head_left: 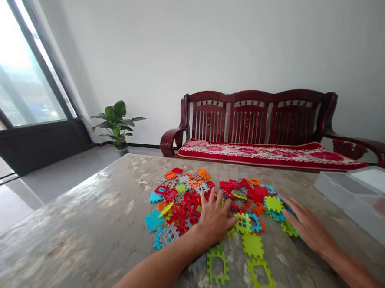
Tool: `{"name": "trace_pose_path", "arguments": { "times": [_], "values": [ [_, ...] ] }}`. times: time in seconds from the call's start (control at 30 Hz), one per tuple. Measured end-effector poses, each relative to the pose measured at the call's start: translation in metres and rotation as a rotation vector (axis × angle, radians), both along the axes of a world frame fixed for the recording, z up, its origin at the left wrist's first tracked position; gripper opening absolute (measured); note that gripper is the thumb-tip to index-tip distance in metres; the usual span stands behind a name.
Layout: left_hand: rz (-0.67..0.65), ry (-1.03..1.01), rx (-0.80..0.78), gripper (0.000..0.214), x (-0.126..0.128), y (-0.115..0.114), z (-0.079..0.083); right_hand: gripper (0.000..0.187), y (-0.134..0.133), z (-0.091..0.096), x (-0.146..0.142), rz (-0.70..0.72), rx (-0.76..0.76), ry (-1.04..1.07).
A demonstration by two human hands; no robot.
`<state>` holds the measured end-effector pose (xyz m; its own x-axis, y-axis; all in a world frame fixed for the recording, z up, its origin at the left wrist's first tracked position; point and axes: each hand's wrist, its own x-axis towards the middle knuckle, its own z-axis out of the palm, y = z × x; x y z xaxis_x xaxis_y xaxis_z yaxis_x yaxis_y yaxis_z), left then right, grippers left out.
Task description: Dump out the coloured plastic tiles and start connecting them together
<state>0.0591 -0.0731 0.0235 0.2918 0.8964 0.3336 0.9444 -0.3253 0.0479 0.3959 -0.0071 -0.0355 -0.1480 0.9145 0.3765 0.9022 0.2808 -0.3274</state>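
Observation:
A spread pile of toothed plastic building tiles, with red tiles (186,207) through its middle, lies on the table. My left hand (215,218) rests over the pile with its fingers spread, touching red and grey tiles. At the pile's right edge is my right hand (303,224), its fingers stretched out and the thumb apart. Beside it are blue tiles (275,215) and a lime green square tile (273,203); some blue shows between thumb and fingers. In front of my left hand lie a solid green tile (252,246) and two green frame tiles, one left (217,267), one right (261,276).
The table (87,228) has a marbled, shiny cover. Clear plastic bins (365,203) stand at its right side. Behind it is a dark red wooden bench (246,119) with a red patterned cushion (265,154). A potted plant (116,122) stands back left near a glass door (21,67).

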Motion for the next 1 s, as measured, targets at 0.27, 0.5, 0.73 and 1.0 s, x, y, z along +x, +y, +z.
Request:
{"name": "trace_pose_path", "arguments": {
  "times": [0.27,0.5,0.73,1.0],
  "values": [
    [0.086,-0.023,-0.055,0.06,-0.032,0.0,-0.001,0.061,0.022,-0.001,-0.013,0.03,0.01,0.055],
    [0.18,0.003,-0.086,0.066,-0.068,-0.001,-0.002,0.064,0.022,-0.008,-0.018,0.033,0.006,0.058],
    [0.275,0.05,-0.065,0.058,-0.106,0.001,0.001,0.06,0.021,-0.011,-0.016,0.06,0.044,0.049],
    [0.405,0.067,-0.089,0.048,-0.139,0.006,0.014,0.058,0.023,-0.009,-0.019,0.073,-0.001,0.158]
  ]
}}
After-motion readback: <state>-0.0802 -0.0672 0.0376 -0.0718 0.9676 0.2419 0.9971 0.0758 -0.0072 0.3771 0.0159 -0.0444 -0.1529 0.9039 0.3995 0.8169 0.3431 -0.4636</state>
